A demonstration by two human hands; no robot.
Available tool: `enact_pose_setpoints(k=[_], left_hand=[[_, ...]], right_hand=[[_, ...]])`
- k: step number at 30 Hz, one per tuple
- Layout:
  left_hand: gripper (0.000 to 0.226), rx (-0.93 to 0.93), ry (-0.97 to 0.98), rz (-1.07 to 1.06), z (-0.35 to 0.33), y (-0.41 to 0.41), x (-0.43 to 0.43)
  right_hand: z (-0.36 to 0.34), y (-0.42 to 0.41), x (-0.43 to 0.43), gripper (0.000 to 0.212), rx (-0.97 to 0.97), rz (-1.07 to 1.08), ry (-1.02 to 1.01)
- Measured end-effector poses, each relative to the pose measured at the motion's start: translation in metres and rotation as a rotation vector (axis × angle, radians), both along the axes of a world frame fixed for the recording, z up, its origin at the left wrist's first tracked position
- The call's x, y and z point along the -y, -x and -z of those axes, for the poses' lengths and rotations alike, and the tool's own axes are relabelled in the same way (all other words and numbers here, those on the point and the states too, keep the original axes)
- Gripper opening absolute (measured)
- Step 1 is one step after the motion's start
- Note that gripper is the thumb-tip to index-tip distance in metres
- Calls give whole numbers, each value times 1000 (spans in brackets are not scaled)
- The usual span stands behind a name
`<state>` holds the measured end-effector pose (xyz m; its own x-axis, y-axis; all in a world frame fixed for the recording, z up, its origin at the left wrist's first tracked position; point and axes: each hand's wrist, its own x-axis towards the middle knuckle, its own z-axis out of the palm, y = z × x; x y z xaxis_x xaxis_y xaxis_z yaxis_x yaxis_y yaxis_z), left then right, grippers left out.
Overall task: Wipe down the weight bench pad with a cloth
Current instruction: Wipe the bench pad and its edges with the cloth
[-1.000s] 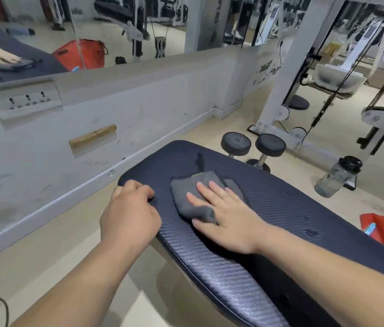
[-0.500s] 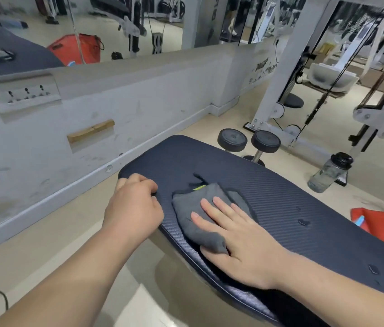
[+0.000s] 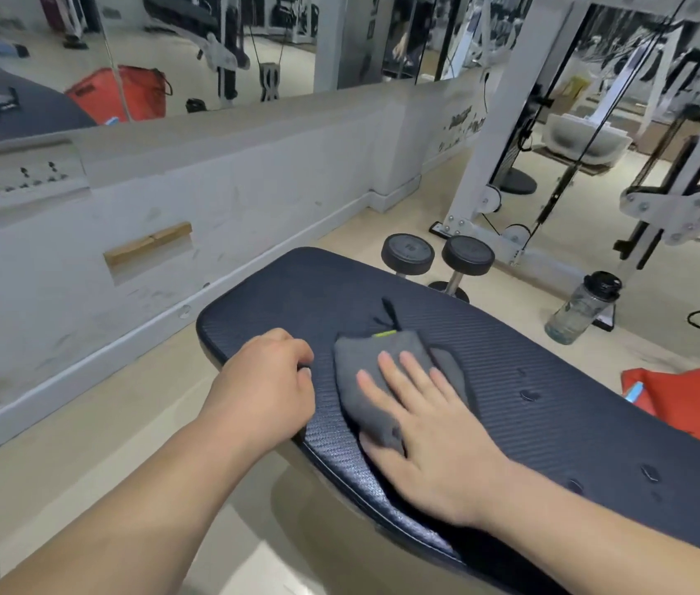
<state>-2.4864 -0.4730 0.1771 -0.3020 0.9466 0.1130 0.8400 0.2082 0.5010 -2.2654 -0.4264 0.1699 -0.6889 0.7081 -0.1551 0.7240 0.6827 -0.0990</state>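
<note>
Grey cloth (image 3: pixel 382 371) folded, lies flat on the dark bench pad (image 3: pixel 554 405) near its left end, long axis running away from the person, green tag at far end; right hand (image 3: pixel 429 435) flat, fingers spread, pressing it; left hand (image 3: pixel 266 388) curled, grip closed on pad's near edge; dumbbells (image 3: pixel 438 259) on floor beyond

Even, bright indoor light; soft shadow under the bench pad (image 3: pixel 511 358). Wide-angle bending at the edges. Right hand (image 3: pixel 429 427) slightly motion-blurred; background machines soft.
</note>
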Motion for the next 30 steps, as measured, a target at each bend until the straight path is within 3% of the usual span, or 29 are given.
enact_pose_setpoints(k=[4,9,12,22,26,30], left_hand=[[21,-18,0,30,2,-6,-2],[22,1,18,31,-1,-6,-1],[21,4,22,34,-5,-7,2],[27,70,21,44,-7,-38,-14],[31,79,22,53,-8,-48,-21],[34,84,5,78,-13,-56,-20]], right_hand=[[-6,-23,-9,70,82,-122,68],[1,22,-90,70,21,234,43],[9,42,-99,72,21,324,25],[-10,-15,33,69,45,56,94],[-19,-34,25,68,133,-25,150],[-15,-24,-32,69,113,199,153]])
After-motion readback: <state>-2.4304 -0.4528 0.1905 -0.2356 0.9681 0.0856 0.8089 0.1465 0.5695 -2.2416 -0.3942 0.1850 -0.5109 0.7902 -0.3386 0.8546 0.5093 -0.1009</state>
